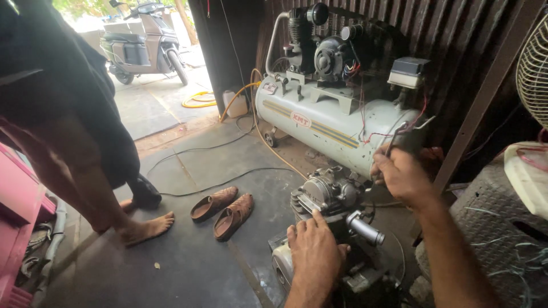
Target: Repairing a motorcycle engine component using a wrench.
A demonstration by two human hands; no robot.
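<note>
A small grey engine (328, 194) stands on the floor in front of me. My left hand (313, 251) lies flat on its near side, gripping the casing beside a short metal cylinder (365, 229). My right hand (402, 174) is raised at the engine's far right and is closed on a thin dark tool (394, 140) that points up. The tool's tip is hidden against the tank behind it.
A large pale air compressor tank (331, 122) with motor stands behind the engine. Brown sandals (224, 210) lie on the dark floor. Another person's bare legs (97, 194) stand at left. Hoses and cables (228, 177) cross the floor. A scooter (142, 43) is parked outside.
</note>
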